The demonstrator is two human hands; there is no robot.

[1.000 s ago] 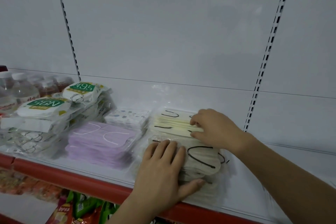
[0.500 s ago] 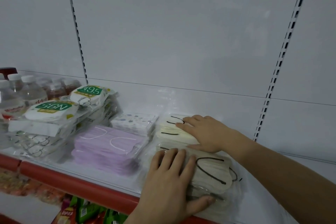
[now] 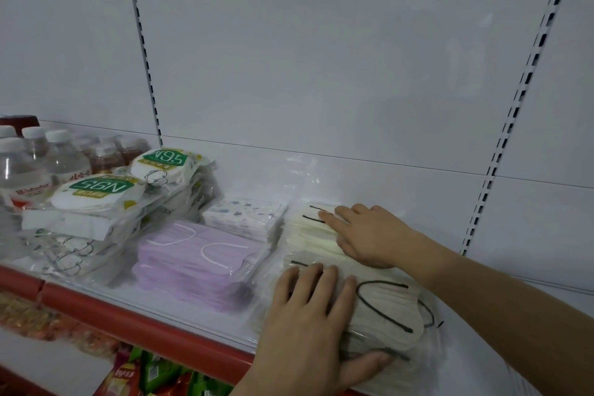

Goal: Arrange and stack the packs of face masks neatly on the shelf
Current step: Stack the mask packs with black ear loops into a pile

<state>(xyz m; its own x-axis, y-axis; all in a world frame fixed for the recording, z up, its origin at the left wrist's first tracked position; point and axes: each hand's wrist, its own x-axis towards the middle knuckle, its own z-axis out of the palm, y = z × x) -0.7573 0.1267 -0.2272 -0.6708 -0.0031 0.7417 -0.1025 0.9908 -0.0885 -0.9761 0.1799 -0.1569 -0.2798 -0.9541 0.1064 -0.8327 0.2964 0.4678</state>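
A stack of beige mask packs with black ear loops (image 3: 382,309) lies at the front of the white shelf (image 3: 501,360). My left hand (image 3: 308,325) lies flat on top of it, fingers straight, thumb along its front edge. Behind it sits a cream mask pack (image 3: 308,228); my right hand (image 3: 369,235) presses flat on it. To the left lie purple mask packs (image 3: 196,260), a patterned white pack (image 3: 247,215) and piled N95 packs (image 3: 99,196).
Water and drink bottles (image 3: 29,170) stand at the far left of the shelf. A red shelf edge (image 3: 128,318) runs along the front, with snack bags (image 3: 154,373) below. Slotted uprights (image 3: 514,116) run up the white back wall.
My right hand has spread flat and slid left over the cream pack. The view has shifted, so the shelf contents sit further right and lower.
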